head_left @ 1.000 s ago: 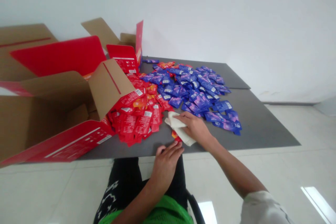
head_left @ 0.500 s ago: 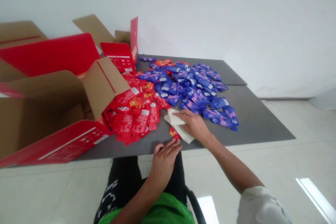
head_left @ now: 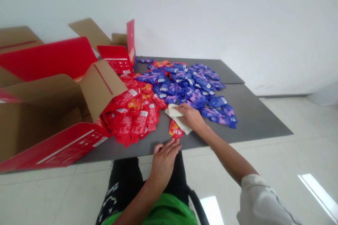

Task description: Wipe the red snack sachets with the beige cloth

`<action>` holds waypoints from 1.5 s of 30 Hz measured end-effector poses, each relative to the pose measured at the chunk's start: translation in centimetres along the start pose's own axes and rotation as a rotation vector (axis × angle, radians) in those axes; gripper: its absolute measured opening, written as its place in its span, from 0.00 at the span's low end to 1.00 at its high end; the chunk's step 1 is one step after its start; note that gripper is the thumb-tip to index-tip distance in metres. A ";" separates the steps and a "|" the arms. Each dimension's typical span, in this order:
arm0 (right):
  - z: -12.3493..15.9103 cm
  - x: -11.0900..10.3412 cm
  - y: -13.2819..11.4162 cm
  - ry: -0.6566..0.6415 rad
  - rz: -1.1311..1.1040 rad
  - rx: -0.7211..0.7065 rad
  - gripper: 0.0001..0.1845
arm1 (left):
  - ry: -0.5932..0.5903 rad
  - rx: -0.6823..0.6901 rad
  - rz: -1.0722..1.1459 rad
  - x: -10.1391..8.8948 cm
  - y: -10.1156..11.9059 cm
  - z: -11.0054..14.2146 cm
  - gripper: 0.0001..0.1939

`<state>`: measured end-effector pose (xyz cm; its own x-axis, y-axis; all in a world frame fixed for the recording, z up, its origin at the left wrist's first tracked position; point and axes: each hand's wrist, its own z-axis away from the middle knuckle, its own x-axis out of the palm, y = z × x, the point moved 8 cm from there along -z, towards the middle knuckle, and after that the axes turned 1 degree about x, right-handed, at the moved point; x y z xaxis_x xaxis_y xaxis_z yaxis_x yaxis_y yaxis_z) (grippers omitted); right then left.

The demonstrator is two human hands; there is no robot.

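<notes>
A folded cream cloth (head_left: 182, 123) is pinched in my right hand (head_left: 192, 116), its lower part over a red-and-orange sachet (head_left: 176, 130) that lies flat on the table. My left hand (head_left: 165, 158) rests at the table's front edge, fingers stretched forward and fingertips at the sachet's near end. Whether those fingertips press on the sachet is hard to make out. To the left is a heap of red sachets (head_left: 137, 121). Beyond my right hand spreads a heap of blue-purple sachets (head_left: 182, 84).
A large open red carton (head_left: 71, 144) stands at the left with its flaps up. Behind it is a smaller open red carton (head_left: 116, 58). The grey table (head_left: 253, 121) has a white wall (head_left: 211, 14) along its far side.
My right hand and the cloth have shifted slightly up and left, showing more of the red-and-orange sachet. My left hand has hardly moved. The view has tilted a little.
</notes>
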<state>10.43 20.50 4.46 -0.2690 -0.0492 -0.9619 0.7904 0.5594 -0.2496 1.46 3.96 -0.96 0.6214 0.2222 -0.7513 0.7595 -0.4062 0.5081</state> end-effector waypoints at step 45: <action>15.1 0.4 10.5 0.642 -0.714 0.612 0.33 | -0.220 -0.319 -0.262 -0.9 -3.3 -12.7 0.13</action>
<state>26.98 13.86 -0.25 -0.8583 0.3366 -0.3873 0.4321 0.0670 -0.8993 0.83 16.34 3.42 0.3710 0.0734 -0.9257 0.9281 -0.0613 0.3671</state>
